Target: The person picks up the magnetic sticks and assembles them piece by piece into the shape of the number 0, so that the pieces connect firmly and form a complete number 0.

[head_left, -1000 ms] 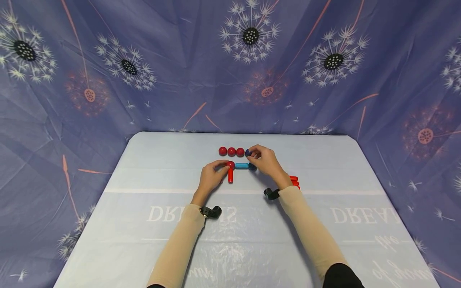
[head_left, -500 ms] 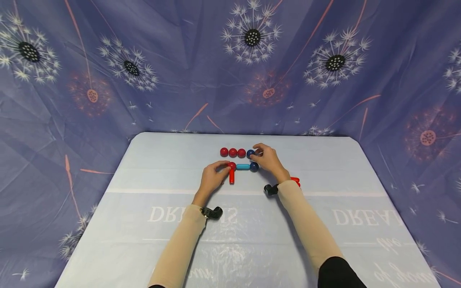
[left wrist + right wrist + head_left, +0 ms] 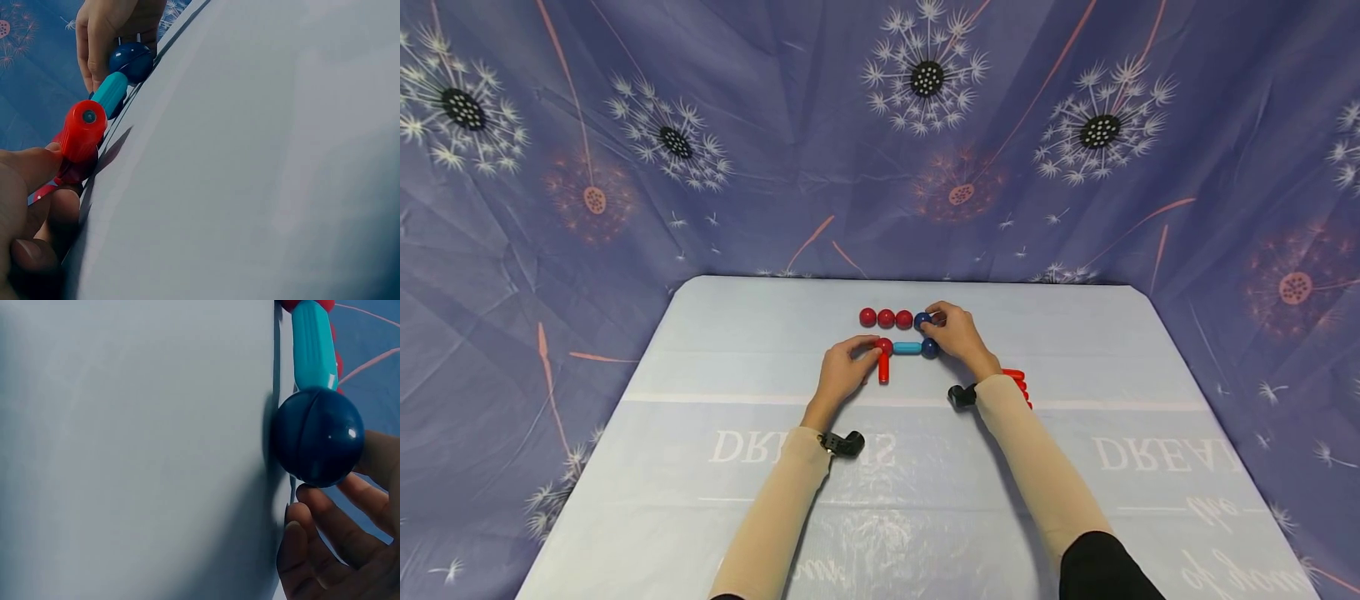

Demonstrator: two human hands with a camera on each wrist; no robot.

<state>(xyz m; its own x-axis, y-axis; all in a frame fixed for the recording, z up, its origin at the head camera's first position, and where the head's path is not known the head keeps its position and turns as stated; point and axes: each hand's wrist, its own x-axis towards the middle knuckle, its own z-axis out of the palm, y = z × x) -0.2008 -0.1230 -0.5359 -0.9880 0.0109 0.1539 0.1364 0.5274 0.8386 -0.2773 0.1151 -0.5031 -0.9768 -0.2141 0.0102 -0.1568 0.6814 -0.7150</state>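
Toward the far side of the table (image 3: 790, 325), at work on a joined figure of balls and sticks. With the left hand (image 3: 841, 369), pinching the red ball (image 3: 886, 344) at the figure's corner; out from that corner, a red stick (image 3: 883, 369) pointing back toward the person and a turquoise stick (image 3: 907, 348) running right to the front blue ball (image 3: 930, 348). With the right hand (image 3: 961, 333), reaching just behind that end — thumb and finger curled on the right side of the rear blue ball (image 3: 920, 320), resting at the end of a row beside three red balls (image 3: 886, 318). Hidden behind the front blue ball in the right wrist view, so cannot tell how firm a grip. Partly under the right sleeve (image 3: 1033, 454), more red sticks (image 3: 1013, 374), too covered to count. Judging from this, at the step of steadying the corner while taking the rear blue ball. Called for next, probably: lifting clear without bumping the front blue ball, then lining up with a bare end — perhaps the red stick's near one — under a steady left hold.
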